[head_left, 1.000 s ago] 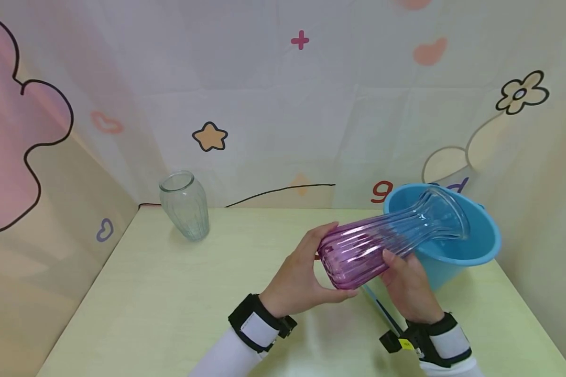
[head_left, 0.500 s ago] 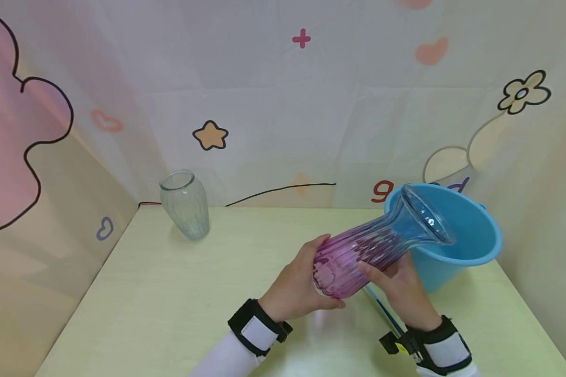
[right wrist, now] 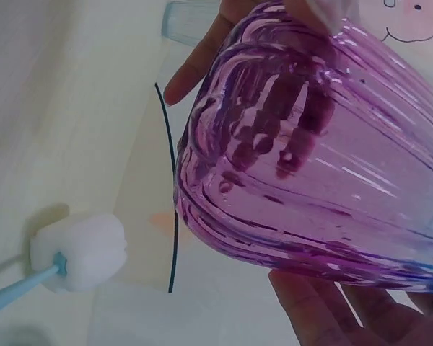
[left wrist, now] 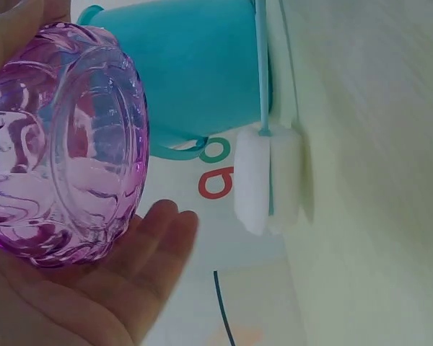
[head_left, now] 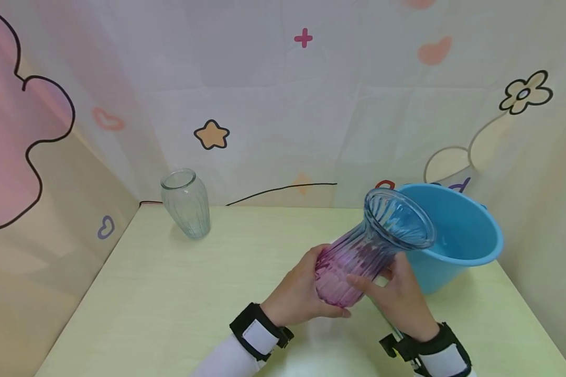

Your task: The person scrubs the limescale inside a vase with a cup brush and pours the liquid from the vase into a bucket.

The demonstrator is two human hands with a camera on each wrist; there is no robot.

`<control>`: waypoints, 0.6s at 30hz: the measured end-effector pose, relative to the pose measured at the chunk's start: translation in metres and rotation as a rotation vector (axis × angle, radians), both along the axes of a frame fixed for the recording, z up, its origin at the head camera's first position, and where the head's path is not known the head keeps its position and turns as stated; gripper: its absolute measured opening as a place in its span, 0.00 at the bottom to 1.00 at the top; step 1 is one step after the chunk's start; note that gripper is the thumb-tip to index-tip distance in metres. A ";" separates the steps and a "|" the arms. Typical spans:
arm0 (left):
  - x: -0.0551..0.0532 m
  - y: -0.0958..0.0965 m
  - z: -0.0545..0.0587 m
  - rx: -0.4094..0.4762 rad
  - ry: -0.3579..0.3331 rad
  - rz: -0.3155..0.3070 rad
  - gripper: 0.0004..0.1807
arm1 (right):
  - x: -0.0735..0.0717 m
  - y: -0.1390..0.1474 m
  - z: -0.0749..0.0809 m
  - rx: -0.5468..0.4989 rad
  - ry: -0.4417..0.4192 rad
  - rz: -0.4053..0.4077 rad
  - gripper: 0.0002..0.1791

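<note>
Above the table, both hands hold a ribbed glass vase (head_left: pixel 341 264), purple at its base and blue toward the flared mouth. It leans with the mouth up and to the right, overlapping the bucket's rim in the head view. My left hand (head_left: pixel 294 293) grips it around the base, whose thick purple bottom (left wrist: pixel 94 144) faces the left wrist camera. My right hand (head_left: pixel 405 303) grips the lower right side, thumb across the front, with its other fingers partly hidden behind the glass. Beneath the vase lies a white sponge brush (right wrist: pixel 79 252) with a light blue handle.
A light blue bucket (head_left: pixel 481 256) stands at the right, just behind the vase's mouth. At the back left of the pale table (head_left: pixel 170 303) stands a clear glass vase (head_left: pixel 188 209). A patterned cloth (head_left: pixel 264 104) rises along the back edge.
The vase has tipped more upright, its mouth swinging left and toward the camera while its base dropped slightly. The right hand has moved left and down with it; the left stays around the base.
</note>
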State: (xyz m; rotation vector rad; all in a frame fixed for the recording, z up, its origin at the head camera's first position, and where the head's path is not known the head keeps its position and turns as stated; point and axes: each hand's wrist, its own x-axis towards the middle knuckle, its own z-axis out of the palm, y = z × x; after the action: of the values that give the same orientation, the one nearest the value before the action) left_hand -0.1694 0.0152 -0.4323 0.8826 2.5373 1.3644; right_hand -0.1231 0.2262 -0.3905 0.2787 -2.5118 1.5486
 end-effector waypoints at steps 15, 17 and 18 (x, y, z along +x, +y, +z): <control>0.000 -0.011 -0.007 0.156 -0.071 -0.010 0.61 | -0.001 -0.024 -0.010 0.075 0.165 0.072 0.52; 0.000 -0.014 -0.007 0.139 -0.060 0.009 0.61 | -0.002 -0.027 -0.010 0.056 0.144 0.085 0.50; 0.000 -0.016 -0.007 0.133 -0.055 0.017 0.61 | -0.002 -0.029 -0.010 0.048 0.131 0.094 0.50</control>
State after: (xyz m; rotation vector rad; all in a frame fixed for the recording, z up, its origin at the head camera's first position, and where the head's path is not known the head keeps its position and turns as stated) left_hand -0.1690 -0.0009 -0.4392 0.8345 2.4430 1.5557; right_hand -0.1254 0.1972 -0.4004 0.4947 -2.4687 1.4525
